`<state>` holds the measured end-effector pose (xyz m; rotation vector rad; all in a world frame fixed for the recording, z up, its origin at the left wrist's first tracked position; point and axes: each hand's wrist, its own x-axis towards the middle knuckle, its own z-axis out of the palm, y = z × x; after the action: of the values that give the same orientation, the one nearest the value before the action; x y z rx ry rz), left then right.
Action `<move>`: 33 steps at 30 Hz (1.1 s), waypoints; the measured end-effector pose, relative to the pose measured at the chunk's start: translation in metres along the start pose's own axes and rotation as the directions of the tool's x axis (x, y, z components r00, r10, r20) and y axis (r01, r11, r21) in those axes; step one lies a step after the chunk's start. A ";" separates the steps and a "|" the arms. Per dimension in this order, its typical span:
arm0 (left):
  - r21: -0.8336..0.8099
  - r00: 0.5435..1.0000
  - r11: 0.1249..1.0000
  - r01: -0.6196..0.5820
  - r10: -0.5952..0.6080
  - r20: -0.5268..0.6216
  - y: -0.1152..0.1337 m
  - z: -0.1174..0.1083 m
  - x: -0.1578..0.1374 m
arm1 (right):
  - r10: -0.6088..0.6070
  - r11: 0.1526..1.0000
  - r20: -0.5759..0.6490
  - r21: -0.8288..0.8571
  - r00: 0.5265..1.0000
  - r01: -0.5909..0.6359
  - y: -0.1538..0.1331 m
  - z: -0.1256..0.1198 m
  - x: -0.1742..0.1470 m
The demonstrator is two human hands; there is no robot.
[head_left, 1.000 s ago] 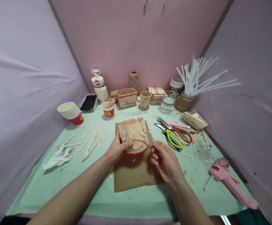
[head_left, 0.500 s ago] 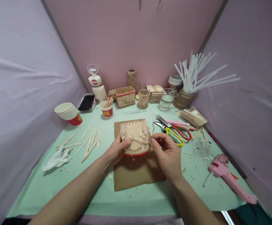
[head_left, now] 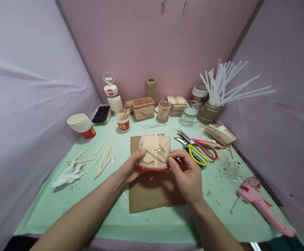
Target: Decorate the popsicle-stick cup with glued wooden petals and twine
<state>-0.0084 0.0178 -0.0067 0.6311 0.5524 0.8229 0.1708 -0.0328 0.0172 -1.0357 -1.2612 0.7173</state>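
Note:
My left hand (head_left: 134, 164) grips the left side of a small container made of wooden craft sticks (head_left: 154, 143), its thumb on the front. Bow-like decorations and loops of twine (head_left: 159, 157) show on its wall, and a red band with a braided edge runs along its bottom. At the container's right side my right hand (head_left: 187, 169) has thumb and forefinger pinched together on the twine. The container is held above a brown cardboard sheet (head_left: 154, 195). Fingers behind the container are hidden.
Scissors (head_left: 197, 153) lie right of the cardboard, and a pink glue gun (head_left: 261, 207) lies further right. Loose craft sticks (head_left: 103, 162) and a crumpled tissue (head_left: 69, 174) are on the left. Behind stand paper cups (head_left: 81, 125), a stick basket (head_left: 143, 111) and a clear water bowl (head_left: 190, 113).
The container has turned in my left hand, so a bow decoration now sits nearer the middle of its front. My right hand stays at its right side. The whole view has shifted slightly.

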 end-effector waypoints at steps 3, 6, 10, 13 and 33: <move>-0.019 0.999 0.999 0.025 -0.025 0.032 -0.001 -0.005 0.000 | -0.047 0.999 -0.005 -0.021 0.999 0.047 -0.002 0.000 0.000; -0.022 1.000 1.000 0.012 -0.012 0.019 -0.003 -0.008 0.000 | -0.081 0.996 -0.001 -0.032 0.997 0.081 -0.003 0.000 0.000; 0.003 1.000 1.000 -0.023 0.023 -0.003 -0.002 -0.002 0.000 | -0.076 0.994 0.041 -0.070 0.996 0.079 -0.003 0.000 -0.001; 0.024 0.999 0.999 -0.033 0.034 -0.032 0.000 0.003 -0.001 | -0.062 0.993 0.051 -0.099 0.997 0.067 -0.002 0.000 -0.001; 0.048 0.992 0.997 -0.056 0.061 -0.112 0.002 0.009 0.000 | -0.146 0.967 0.039 -0.205 0.989 0.151 0.004 -0.001 -0.008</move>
<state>-0.0035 0.0164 0.0010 0.6469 0.6597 0.9078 0.1707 -0.0382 0.0101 -1.0904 -1.4403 0.4909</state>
